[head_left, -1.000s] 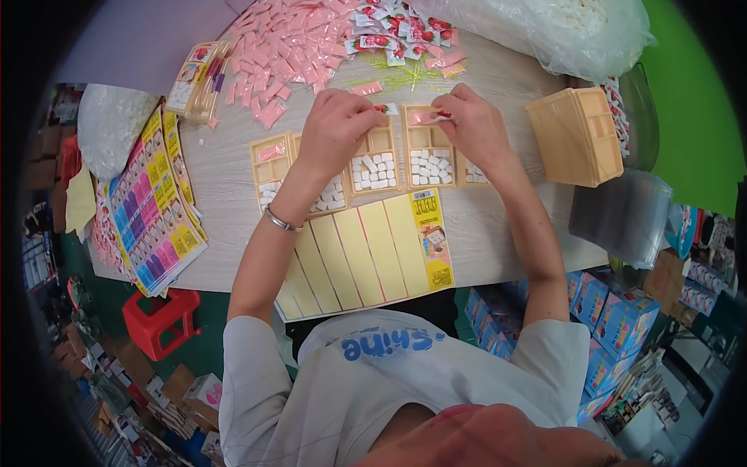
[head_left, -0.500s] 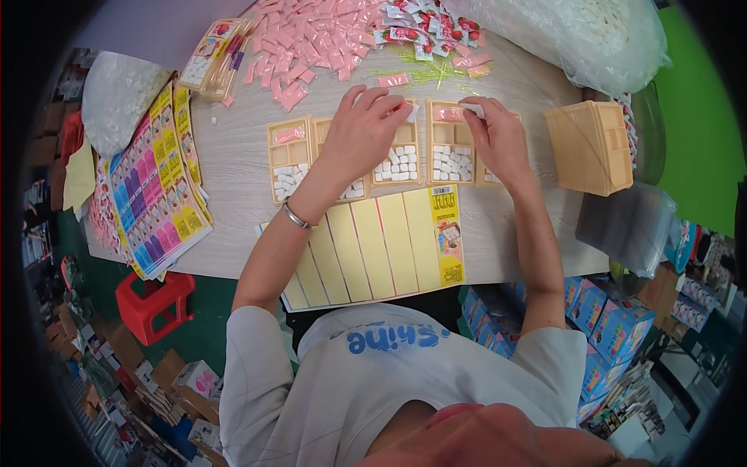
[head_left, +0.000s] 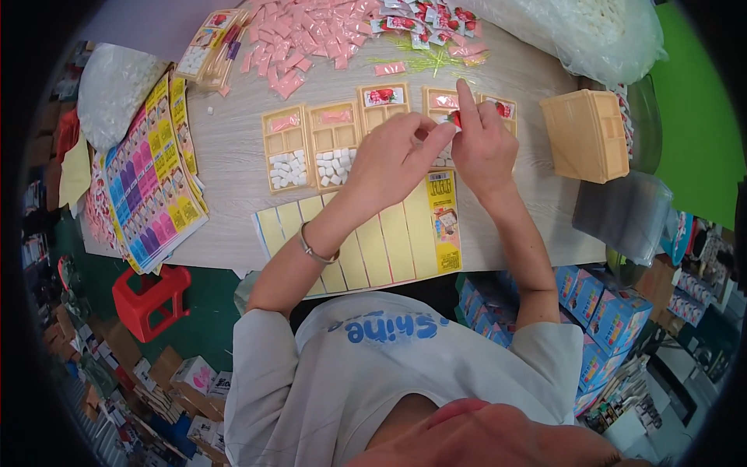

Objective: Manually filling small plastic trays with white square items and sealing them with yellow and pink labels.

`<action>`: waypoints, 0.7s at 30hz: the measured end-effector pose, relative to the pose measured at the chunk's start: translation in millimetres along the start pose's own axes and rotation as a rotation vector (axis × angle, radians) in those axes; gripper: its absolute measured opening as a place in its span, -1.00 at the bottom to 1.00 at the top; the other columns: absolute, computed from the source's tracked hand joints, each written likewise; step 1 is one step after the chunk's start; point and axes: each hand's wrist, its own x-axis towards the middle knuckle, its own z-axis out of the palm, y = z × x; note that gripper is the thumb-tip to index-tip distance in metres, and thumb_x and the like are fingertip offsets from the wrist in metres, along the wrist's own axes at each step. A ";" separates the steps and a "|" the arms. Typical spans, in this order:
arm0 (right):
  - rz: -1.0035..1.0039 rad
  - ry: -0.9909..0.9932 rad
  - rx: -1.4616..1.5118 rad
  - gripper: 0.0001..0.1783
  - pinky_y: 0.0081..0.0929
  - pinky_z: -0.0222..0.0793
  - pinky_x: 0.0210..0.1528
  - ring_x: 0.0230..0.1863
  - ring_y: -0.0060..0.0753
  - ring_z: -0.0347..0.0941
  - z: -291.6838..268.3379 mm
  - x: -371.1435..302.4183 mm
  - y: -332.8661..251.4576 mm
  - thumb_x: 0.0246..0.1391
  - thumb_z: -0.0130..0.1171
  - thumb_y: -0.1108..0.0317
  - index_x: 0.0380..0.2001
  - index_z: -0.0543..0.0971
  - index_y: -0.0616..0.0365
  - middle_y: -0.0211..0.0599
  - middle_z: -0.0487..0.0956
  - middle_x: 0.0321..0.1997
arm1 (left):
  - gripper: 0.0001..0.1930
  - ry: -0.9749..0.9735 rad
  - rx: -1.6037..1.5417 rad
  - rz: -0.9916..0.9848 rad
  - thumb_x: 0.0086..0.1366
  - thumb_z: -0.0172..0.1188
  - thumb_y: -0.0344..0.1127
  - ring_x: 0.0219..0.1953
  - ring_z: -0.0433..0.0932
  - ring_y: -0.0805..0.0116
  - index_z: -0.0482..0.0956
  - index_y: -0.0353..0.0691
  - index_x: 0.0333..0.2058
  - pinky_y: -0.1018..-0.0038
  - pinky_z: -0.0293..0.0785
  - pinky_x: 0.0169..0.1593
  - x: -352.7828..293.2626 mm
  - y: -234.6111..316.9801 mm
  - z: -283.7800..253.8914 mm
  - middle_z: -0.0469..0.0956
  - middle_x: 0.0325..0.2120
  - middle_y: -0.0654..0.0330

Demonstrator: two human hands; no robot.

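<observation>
My left hand (head_left: 401, 156) and my right hand (head_left: 486, 152) meet over the fourth cream tray (head_left: 427, 105) in a row. Between their fingertips is a small white packet with a strawberry print (head_left: 454, 120); both hands pinch at it, while the right index finger points away from me. That tray has a pink packet (head_left: 444, 101) in its far compartment and white pieces in the near one, partly covered by my fingers. Strawberry packets lie in the far compartments of the third tray (head_left: 384, 96) and the rightmost tray (head_left: 506, 110). The two left trays (head_left: 292, 147) hold pink packets and white pieces.
Yellow striped card sheets (head_left: 366, 257) lie nearest me. Pink packets (head_left: 303, 39), strawberry packets (head_left: 428, 23) and green sticks (head_left: 432, 58) are piled at the back. A cream tray stack (head_left: 583, 136) stands right, printed sheets (head_left: 148, 179) left, a large clear bag (head_left: 576, 35) back right.
My left hand has moved right and toward me, meeting my right hand, which has shifted slightly left. Strawberry packets now show in the third and rightmost trays.
</observation>
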 end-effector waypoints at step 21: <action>0.469 -0.368 0.314 -0.87 -0.50 0.43 -0.38 -0.46 -0.47 0.55 31.7 35.9 55.0 0.19 0.25 0.37 -0.24 0.68 0.16 -0.33 0.65 -0.38 | -0.83 0.360 0.456 0.239 0.35 0.19 -0.30 -0.26 0.56 0.06 0.64 -0.20 -0.16 0.23 0.48 -0.15 90.0 -61.2 -36.4 0.57 -0.35 0.05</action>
